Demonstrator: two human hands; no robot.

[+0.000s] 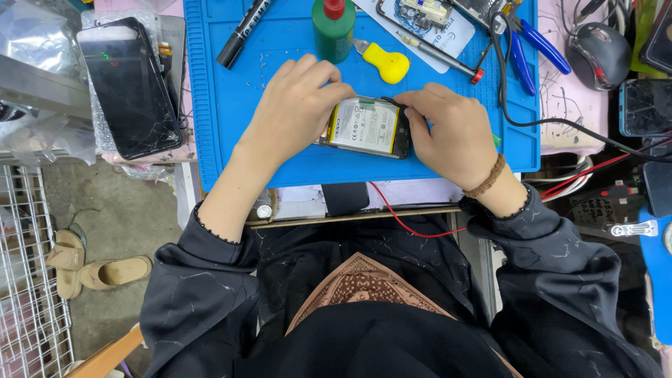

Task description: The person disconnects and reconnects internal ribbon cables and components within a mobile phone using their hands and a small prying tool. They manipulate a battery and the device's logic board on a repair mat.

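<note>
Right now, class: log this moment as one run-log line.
left hand: holding opened phone | right hand: pressing phone's right end | surface: blue mat | nearby: yellow pry tool, green bottle

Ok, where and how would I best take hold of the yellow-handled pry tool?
Probably by the bulbous yellow handle of the pry tool, coming from above on its right end. It lies flat on the blue mat, thin metal blade pointing left toward the green bottle.

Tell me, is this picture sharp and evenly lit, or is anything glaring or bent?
Head view: bright, even light on the blue mat, only soft shadows under the left hand and right hand; the opened phone is sharp; faint glare on the spare phone; the wide lens bends the edges.
</note>
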